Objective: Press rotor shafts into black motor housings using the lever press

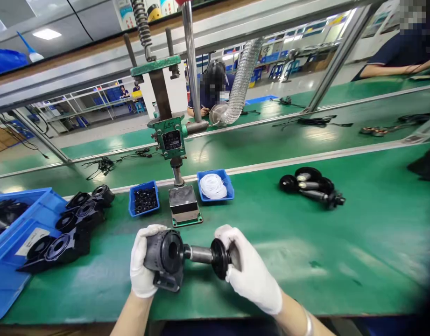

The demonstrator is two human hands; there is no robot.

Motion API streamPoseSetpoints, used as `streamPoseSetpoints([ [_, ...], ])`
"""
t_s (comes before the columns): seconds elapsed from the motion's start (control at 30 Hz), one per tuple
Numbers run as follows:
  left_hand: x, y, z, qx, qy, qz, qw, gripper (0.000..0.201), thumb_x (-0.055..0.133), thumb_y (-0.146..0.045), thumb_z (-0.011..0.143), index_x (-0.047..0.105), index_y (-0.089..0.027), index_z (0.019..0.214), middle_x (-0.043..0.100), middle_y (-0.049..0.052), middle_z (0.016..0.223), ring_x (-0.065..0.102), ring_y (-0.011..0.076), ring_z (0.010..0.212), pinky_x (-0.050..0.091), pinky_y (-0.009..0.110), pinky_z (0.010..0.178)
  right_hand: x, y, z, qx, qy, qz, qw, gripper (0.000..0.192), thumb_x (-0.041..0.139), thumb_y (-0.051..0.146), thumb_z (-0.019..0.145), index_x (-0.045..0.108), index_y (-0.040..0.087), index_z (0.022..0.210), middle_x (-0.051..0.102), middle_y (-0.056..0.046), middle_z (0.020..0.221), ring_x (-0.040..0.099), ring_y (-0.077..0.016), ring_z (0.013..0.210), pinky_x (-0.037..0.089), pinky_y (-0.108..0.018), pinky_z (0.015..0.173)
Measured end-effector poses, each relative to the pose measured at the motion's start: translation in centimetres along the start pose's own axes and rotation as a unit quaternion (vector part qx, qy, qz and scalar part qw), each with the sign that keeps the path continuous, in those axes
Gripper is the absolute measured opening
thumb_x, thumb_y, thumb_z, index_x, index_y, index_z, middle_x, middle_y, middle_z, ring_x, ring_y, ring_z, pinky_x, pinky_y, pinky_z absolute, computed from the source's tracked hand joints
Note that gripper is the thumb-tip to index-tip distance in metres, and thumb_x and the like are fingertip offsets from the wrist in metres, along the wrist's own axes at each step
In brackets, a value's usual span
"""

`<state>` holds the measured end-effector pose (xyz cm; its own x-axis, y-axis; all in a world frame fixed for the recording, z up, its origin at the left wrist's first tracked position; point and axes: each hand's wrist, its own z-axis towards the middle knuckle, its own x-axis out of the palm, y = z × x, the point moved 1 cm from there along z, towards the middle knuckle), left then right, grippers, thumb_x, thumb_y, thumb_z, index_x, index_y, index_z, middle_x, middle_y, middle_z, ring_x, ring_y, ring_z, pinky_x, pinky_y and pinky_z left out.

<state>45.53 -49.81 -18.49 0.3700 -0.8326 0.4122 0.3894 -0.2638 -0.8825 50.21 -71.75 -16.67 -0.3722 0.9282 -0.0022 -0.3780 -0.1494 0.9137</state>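
Note:
Both my hands wear white gloves and meet low in the middle of the view. My left hand [142, 266] grips a black plastic housing [165, 258] with a round opening. My right hand [248, 273] holds a metal shaft with a black disc [215, 255] on it, and the shaft's end points into the housing's opening. The two parts hover just above the green bench [341, 242]. Behind them stands a small green hand press [172, 140] with a metal base block [183, 204].
Several black housings [78, 219] lie at the left beside big blue bins [11, 242]. A small blue tray of black rings [144, 199] and one of white rings [215, 185] flank the press. Finished shaft assemblies [311, 185] lie at the right. Other people sit at far benches.

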Motion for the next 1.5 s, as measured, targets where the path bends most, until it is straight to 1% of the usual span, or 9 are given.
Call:
streamPoseSetpoints([
  [0.23, 0.4, -1.0, -0.3, 0.045, 0.102, 0.068, 0.991, 0.023, 0.055, -0.041, 0.091, 0.066, -0.021, 0.096, 0.065, 0.008, 0.103, 0.063, 0.0287, 0.100, 0.050, 0.046, 0.090, 1.2, -0.4, -1.1, -0.002, -0.004, -0.018, 1.000, 0.033, 0.047, 0.009, 0.056, 0.033, 0.024, 0.082, 0.041, 0.000, 0.084, 0.041, -0.0165, 0.074, 0.042, -0.027, 0.065],
  [0.43, 0.8, -2.0, -1.0, 0.117, 0.263, 0.232, 0.929, 0.021, 0.058, -0.035, 0.091, 0.065, -0.025, 0.107, 0.062, 0.012, 0.114, 0.060, 0.0327, 0.108, 0.049, 0.050, 0.091, 2.0, 0.7, -0.9, -0.056, 0.033, -0.131, 0.989, 0.040, 0.047, 0.006, 0.050, 0.035, 0.024, 0.084, 0.043, 0.000, 0.087, 0.046, -0.0172, 0.075, 0.039, -0.029, 0.065],
  [0.87, 1.5, -1.6, -1.3, 0.197, 0.251, 0.190, 0.928, 0.022, 0.056, -0.027, 0.090, 0.062, -0.023, 0.111, 0.060, 0.011, 0.114, 0.062, 0.0299, 0.105, 0.051, 0.047, 0.086, 3.5, 2.8, -0.5, -0.068, 0.046, -0.208, 0.975, 0.039, 0.046, 0.010, 0.051, 0.033, 0.023, 0.085, 0.038, -0.001, 0.086, 0.044, -0.0170, 0.071, 0.042, -0.031, 0.063],
  [0.93, 2.1, -1.1, -1.2, 0.133, 0.225, 0.163, 0.951, 0.019, 0.054, -0.030, 0.092, 0.063, -0.022, 0.107, 0.062, 0.010, 0.113, 0.062, 0.0286, 0.106, 0.050, 0.045, 0.089, 3.8, 3.6, -0.3, -0.052, 0.040, -0.247, 0.967, 0.036, 0.047, 0.010, 0.053, 0.036, 0.023, 0.085, 0.039, -0.002, 0.087, 0.046, -0.0176, 0.071, 0.044, -0.033, 0.063],
  [1.0, 3.0, -0.1, -0.9, -0.010, 0.190, 0.127, 0.974, 0.025, 0.046, -0.037, 0.096, 0.064, -0.020, 0.100, 0.065, 0.009, 0.107, 0.063, 0.0273, 0.104, 0.050, 0.043, 0.091, 4.2, 4.0, 0.0, -0.048, 0.032, -0.279, 0.959, 0.036, 0.051, 0.011, 0.059, 0.044, 0.022, 0.092, 0.044, -0.005, 0.095, 0.051, -0.0194, 0.078, 0.049, -0.035, 0.069],
  [1.1, 4.1, 2.2, 0.0, -0.175, 0.161, 0.133, 0.962, 0.039, 0.038, -0.047, 0.098, 0.066, -0.019, 0.098, 0.069, 0.008, 0.102, 0.064, 0.0261, 0.102, 0.049, 0.042, 0.094, 4.3, 3.4, 0.4, -0.029, 0.071, -0.323, 0.943, 0.047, 0.058, 0.011, 0.068, 0.053, 0.021, 0.113, 0.048, -0.010, 0.119, 0.056, -0.0234, 0.100, 0.052, -0.037, 0.087],
  [1.3, 2.1, 4.7, 1.6, -0.177, 0.160, 0.140, 0.961, 0.045, 0.051, -0.055, 0.091, 0.065, -0.017, 0.111, 0.068, 0.011, 0.114, 0.061, 0.0265, 0.112, 0.041, 0.044, 0.108, 2.3, -0.8, 0.8, 0.010, 0.162, -0.396, 0.904, 0.045, 0.071, 0.019, 0.076, 0.060, 0.020, 0.120, 0.060, -0.011, 0.121, 0.057, -0.0294, 0.104, 0.050, -0.049, 0.092],
  [1.4, 1.3, 4.2, 0.6, -0.162, 0.283, 0.106, 0.939, 0.090, 0.070, -0.060, 0.076, 0.035, -0.017, 0.146, 0.048, 0.018, 0.143, 0.046, 0.0325, 0.133, 0.035, 0.047, 0.114, 1.3, -2.1, 1.0, -0.006, 0.165, -0.358, 0.919, 0.049, 0.076, 0.023, 0.073, 0.061, 0.024, 0.120, 0.060, -0.009, 0.128, 0.053, -0.0323, 0.116, 0.044, -0.054, 0.099],
  [1.5, 1.5, 3.6, -0.6, -0.148, 0.373, 0.141, 0.905, 0.138, 0.091, -0.039, 0.055, -0.001, -0.016, 0.154, 0.026, 0.022, 0.156, 0.029, 0.0358, 0.144, 0.024, 0.048, 0.119, 0.8, -3.0, 1.3, 0.027, 0.195, -0.240, 0.951, 0.052, 0.075, 0.022, 0.074, 0.059, 0.024, 0.124, 0.057, -0.008, 0.134, 0.049, -0.0273, 0.127, 0.041, -0.047, 0.108],
])
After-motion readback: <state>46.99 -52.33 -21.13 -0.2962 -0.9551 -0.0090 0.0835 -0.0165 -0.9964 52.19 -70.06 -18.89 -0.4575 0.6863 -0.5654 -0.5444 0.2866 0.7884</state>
